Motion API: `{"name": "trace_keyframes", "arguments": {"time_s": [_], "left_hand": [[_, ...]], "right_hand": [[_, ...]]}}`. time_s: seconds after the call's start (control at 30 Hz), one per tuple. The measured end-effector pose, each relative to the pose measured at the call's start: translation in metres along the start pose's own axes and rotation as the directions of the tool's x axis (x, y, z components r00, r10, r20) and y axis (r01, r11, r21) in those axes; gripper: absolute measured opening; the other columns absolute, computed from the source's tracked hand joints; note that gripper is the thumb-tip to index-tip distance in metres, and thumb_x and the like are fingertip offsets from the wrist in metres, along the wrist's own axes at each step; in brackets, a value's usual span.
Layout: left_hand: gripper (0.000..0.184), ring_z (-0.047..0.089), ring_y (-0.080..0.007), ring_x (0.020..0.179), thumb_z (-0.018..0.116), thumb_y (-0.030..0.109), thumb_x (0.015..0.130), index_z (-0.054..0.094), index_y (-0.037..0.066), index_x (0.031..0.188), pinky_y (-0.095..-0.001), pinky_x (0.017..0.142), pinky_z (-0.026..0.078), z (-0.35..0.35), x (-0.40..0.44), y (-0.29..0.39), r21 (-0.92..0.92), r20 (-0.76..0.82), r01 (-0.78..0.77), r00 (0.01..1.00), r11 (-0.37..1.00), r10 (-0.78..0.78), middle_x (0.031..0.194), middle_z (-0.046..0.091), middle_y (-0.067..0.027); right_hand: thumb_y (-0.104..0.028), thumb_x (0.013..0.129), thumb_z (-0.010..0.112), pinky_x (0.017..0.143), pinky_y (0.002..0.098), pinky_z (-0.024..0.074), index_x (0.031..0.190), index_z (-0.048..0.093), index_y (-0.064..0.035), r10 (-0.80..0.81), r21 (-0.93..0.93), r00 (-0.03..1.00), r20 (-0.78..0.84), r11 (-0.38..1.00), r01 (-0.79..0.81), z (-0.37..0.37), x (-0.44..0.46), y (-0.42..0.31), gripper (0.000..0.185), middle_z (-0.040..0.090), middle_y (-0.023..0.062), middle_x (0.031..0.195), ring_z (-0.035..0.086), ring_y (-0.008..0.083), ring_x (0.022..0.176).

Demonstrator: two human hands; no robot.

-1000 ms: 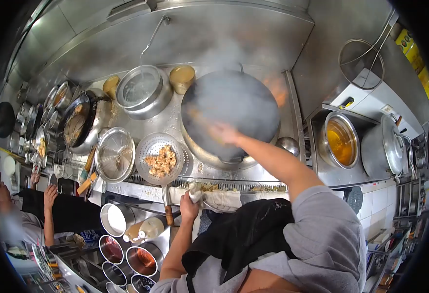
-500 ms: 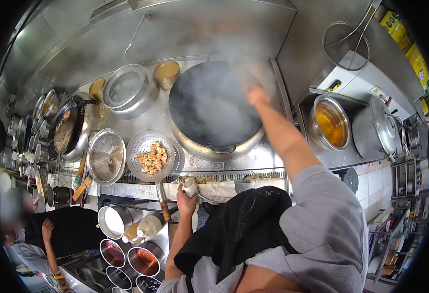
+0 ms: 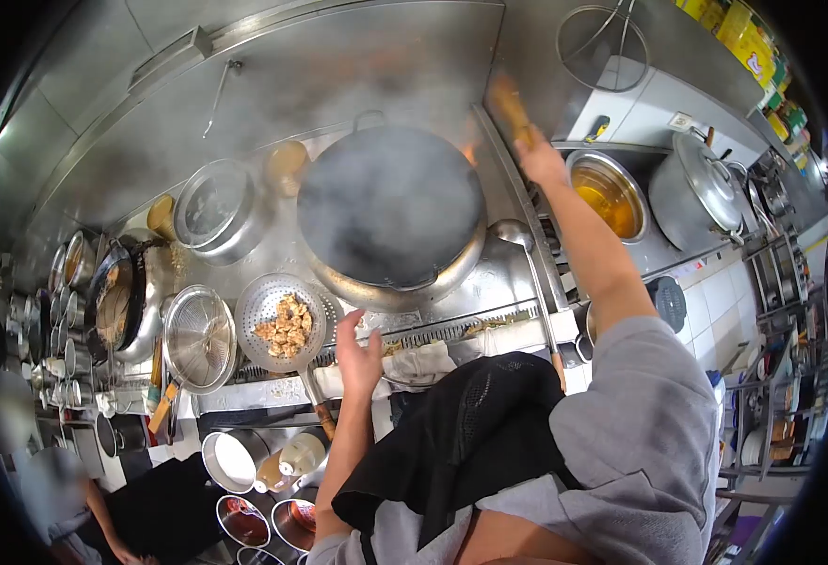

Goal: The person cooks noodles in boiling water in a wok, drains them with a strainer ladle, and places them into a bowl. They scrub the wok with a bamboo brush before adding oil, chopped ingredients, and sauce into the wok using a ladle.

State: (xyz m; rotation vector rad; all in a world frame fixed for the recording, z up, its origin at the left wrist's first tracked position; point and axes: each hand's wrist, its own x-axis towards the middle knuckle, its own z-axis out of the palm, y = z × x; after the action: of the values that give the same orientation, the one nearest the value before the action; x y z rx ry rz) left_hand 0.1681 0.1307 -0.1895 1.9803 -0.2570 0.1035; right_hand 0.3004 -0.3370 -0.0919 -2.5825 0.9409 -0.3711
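My right hand [image 3: 541, 158] is closed around what looks like a tan bamboo wok brush [image 3: 511, 105], smeared by motion. It is raised to the right of the big black wok [image 3: 390, 207], which steams on the stove. My left hand [image 3: 359, 356] is held with thumb and fingers apart, holding nothing. It hovers beside the perforated strainer [image 3: 249, 325], close to its wooden handle [image 3: 324, 417]. Browned food pieces [image 3: 285, 326] lie in that strainer. A whitish folded cloth [image 3: 418, 363] rests on the stove's front edge, right of my left hand.
A long ladle [image 3: 513, 233] lies right of the wok. Farther right stand a bowl of yellow liquid [image 3: 607, 202] and a lidded pot [image 3: 691, 193]. A wire strainer [image 3: 199, 339] and a metal pot [image 3: 216, 212] are leftward. Another person's arm [image 3: 103, 518] shows lower left.
My right hand has moved from over the wok up and out to its right side. My left hand has let go of the cloth and opened. The view has shifted.
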Motion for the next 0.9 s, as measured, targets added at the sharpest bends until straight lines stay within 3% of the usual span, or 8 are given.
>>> {"name": "trace_keyframes", "arguments": {"time_s": [0.17,0.3,0.4,0.47,0.6,0.67,0.73,0.9], "left_hand": [[0.036,0.055,-0.0360,0.111,0.065,0.004,0.081,0.057,0.003,0.115,-0.0423,0.097,0.044,0.046,0.037,0.019,-0.039,0.185,-0.282,0.941,0.959,0.285,0.114,0.059,-0.0188],[0.030,0.057,-0.0378,0.104,0.062,0.006,0.084,0.058,0.006,0.113,-0.0456,0.094,0.044,0.085,0.059,0.019,0.032,0.294,-0.336,0.903,0.941,0.313,0.109,0.062,-0.0174],[0.026,0.059,-0.0376,0.098,0.058,0.011,0.087,0.059,0.008,0.113,-0.0470,0.091,0.044,0.099,0.059,0.009,0.232,0.405,-0.415,0.864,0.880,0.300,0.102,0.064,-0.0154],[0.022,0.060,-0.0380,0.093,0.057,0.011,0.090,0.058,0.007,0.111,-0.0475,0.087,0.045,0.102,0.058,0.005,0.239,0.365,-0.482,0.849,0.843,0.382,0.099,0.065,-0.0171],[0.028,0.058,-0.0358,0.098,0.056,0.009,0.087,0.058,0.008,0.114,-0.0466,0.094,0.042,0.099,0.049,0.014,0.305,0.367,-0.438,0.874,0.846,0.320,0.102,0.064,-0.0152],[0.031,0.056,-0.0352,0.104,0.059,0.009,0.085,0.057,0.009,0.116,-0.0461,0.097,0.040,0.100,0.044,0.016,0.318,0.381,-0.422,0.877,0.849,0.293,0.108,0.062,-0.0148],[0.036,0.053,-0.0343,0.111,0.061,0.009,0.083,0.055,0.009,0.119,-0.0458,0.101,0.038,0.104,0.035,0.021,0.407,0.329,-0.435,0.890,0.803,0.315,0.114,0.059,-0.0147],[0.055,0.045,-0.0371,0.124,0.069,0.007,0.076,0.050,0.011,0.127,-0.0493,0.109,0.033,0.120,0.020,0.024,0.447,0.258,-0.362,0.928,0.818,0.269,0.124,0.053,-0.0153]], "right_hand": [[-0.036,0.087,0.068,0.098,0.0360,0.0456,0.147,0.035,-0.0058,-0.200,0.420,0.971,-0.132,0.876,0.238,0.040,-0.116,0.125,0.074,0.059,0.0182,0.129,0.059,0.0260,0.116],[-0.031,0.089,0.066,0.084,0.0349,0.0520,0.147,0.038,-0.0116,-0.012,0.312,0.879,0.476,0.937,-0.156,0.095,-0.257,0.179,0.067,0.066,0.0175,0.111,0.067,0.0272,0.093],[-0.026,0.091,0.064,0.069,0.0341,0.0545,0.146,0.039,-0.0121,-0.155,0.365,0.899,0.410,0.931,-0.006,0.122,-0.298,0.189,0.061,0.064,0.0160,0.111,0.064,0.0182,0.087],[-0.030,0.092,0.063,0.074,0.0366,0.0544,0.146,0.040,-0.0117,0.125,0.319,0.656,0.744,0.797,-0.513,0.057,-0.303,0.158,0.061,0.064,0.0151,0.110,0.064,0.0205,0.087],[-0.035,0.090,0.063,0.075,0.0442,0.0521,0.132,0.051,-0.0052,0.162,0.462,0.723,0.671,0.672,-0.579,0.071,-0.316,0.246,0.054,0.066,0.0219,0.098,0.066,0.0321,0.082],[-0.037,0.090,0.062,0.072,0.0458,0.0505,0.113,0.056,-0.0027,0.025,0.173,0.935,0.355,0.981,-0.092,0.089,-0.338,0.297,0.041,0.066,0.0212,0.090,0.065,0.0347,0.079],[-0.037,0.090,0.062,0.073,0.0460,0.0494,0.100,0.055,-0.0038,0.108,0.195,0.940,0.324,0.965,-0.178,0.082,-0.358,0.298,0.035,0.065,0.0188,0.082,0.064,0.0368,0.077],[-0.035,0.092,0.059,0.080,0.0461,0.0484,0.116,0.052,-0.0045,-0.059,0.353,0.947,0.317,0.934,-0.060,0.046,-0.351,0.272,0.039,0.058,0.0239,0.101,0.061,0.0375,0.095]]}}
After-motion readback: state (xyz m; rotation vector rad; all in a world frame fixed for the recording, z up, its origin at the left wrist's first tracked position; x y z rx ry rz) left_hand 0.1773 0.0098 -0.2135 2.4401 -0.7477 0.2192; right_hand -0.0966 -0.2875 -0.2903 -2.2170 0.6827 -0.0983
